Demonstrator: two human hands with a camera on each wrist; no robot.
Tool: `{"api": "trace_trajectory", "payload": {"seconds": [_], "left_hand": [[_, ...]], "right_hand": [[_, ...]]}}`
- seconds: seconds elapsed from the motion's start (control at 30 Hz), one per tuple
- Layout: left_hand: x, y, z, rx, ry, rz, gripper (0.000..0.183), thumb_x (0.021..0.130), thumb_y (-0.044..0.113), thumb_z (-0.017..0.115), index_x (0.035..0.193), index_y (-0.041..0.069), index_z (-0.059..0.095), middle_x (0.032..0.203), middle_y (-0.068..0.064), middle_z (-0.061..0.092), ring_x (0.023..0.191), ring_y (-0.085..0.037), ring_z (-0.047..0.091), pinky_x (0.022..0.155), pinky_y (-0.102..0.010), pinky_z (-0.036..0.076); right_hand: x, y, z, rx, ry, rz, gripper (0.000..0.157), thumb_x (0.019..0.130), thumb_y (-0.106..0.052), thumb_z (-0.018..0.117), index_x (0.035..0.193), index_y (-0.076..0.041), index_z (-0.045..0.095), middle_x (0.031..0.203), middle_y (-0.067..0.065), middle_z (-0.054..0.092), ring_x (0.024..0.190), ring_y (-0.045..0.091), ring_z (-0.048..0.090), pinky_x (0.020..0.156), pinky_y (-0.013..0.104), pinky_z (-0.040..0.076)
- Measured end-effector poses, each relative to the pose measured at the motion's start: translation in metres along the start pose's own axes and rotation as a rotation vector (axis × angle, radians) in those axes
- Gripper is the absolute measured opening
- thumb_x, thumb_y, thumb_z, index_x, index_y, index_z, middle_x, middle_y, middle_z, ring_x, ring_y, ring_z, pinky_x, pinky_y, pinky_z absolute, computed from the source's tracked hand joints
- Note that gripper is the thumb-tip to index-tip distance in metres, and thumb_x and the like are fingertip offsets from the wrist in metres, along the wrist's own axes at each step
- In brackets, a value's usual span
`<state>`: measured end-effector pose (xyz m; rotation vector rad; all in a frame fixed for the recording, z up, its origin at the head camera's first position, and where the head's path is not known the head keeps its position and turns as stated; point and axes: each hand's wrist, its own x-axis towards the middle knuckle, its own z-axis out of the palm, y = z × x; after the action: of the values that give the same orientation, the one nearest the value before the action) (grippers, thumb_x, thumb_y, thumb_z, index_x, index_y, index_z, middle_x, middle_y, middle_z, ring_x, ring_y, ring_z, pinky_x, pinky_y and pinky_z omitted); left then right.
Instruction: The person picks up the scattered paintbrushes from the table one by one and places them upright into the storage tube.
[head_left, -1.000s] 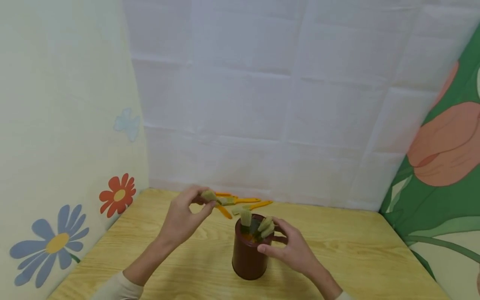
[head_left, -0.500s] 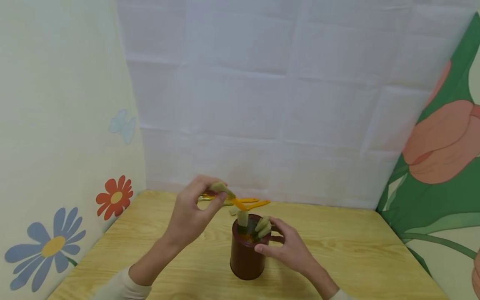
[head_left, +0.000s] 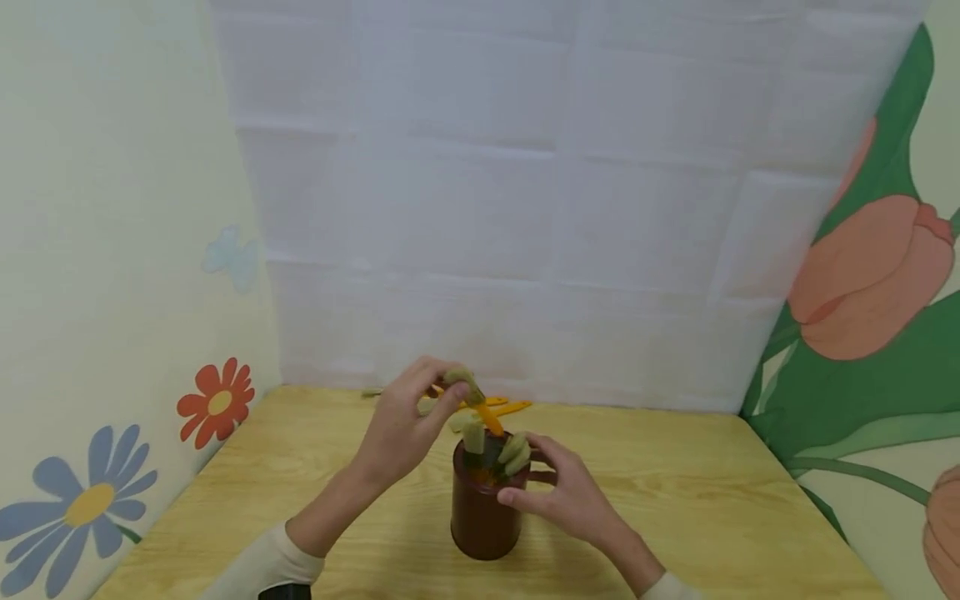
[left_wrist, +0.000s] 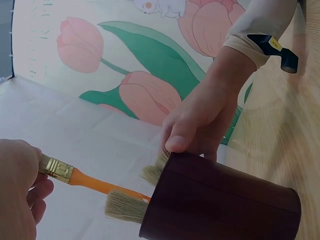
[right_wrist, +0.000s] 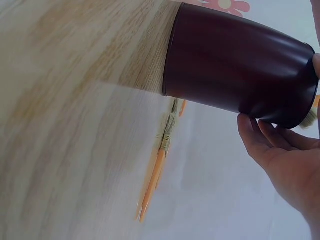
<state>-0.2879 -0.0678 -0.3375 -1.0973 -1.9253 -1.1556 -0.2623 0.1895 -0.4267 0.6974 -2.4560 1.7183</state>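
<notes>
A dark brown cylindrical brush holder (head_left: pixel 486 525) stands upright on the table. My right hand (head_left: pixel 566 492) grips it near the rim from the right, thumb in front and fingers at the back. Several paintbrushes (left_wrist: pixel 125 206) stand in it, bristles up. Over the mouth, my left hand (head_left: pixel 401 429) pinches another paintbrush (left_wrist: pixel 92 183) by its bristle end. Its orange handle (head_left: pixel 491 419) slants down to the mouth, and the tip is hidden behind the rim in the left wrist view. The right wrist view shows my right fingers (right_wrist: pixel 272 137) against the holder's side.
More orange-handled paintbrushes (right_wrist: pixel 156 175) lie on the wood-grain table (head_left: pixel 660 500), behind the holder. A white cloth (head_left: pixel 465 208) hangs along the back edge. Flower-printed panels (head_left: pixel 90 333) flank the table on both sides. A dark strap (left_wrist: pixel 272 46) sits on the right sleeve.
My left hand has carried its paintbrush rightward from beside the lying brushes to over the holder, handle now at the mouth. The right hand keeps its grip; the view has shifted slightly.
</notes>
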Motion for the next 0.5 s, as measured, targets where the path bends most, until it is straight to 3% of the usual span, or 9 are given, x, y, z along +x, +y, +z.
{"api": "trace_trajectory", "payload": {"seconds": [0.33,0.5], "left_hand": [[0.0052,-0.0010,0.0035,0.005,0.007,0.017,0.017,0.102,0.005,0.063,0.116,0.015,0.066,0.105,0.004,0.061,0.093,-0.013,0.061,0.076,-0.035,0.054],[0.0029,-0.0056,0.0096,0.009,-0.046,-0.016,0.011,0.104,0.012,0.061,0.113,0.017,0.065,0.106,0.006,0.059,0.093,-0.012,0.060,0.073,-0.032,0.054]], "right_hand": [[0.0025,0.0004,0.0017,-0.012,-0.011,-0.016,0.064,0.089,-0.025,0.083,0.145,-0.021,0.053,0.134,0.000,0.059,0.121,0.024,0.058,0.095,0.048,0.052],[0.0028,0.0028,0.0013,-0.013,-0.012,-0.026,0.065,0.089,-0.026,0.083,0.147,-0.020,0.052,0.134,0.000,0.059,0.121,0.027,0.058,0.095,0.052,0.051]]}}
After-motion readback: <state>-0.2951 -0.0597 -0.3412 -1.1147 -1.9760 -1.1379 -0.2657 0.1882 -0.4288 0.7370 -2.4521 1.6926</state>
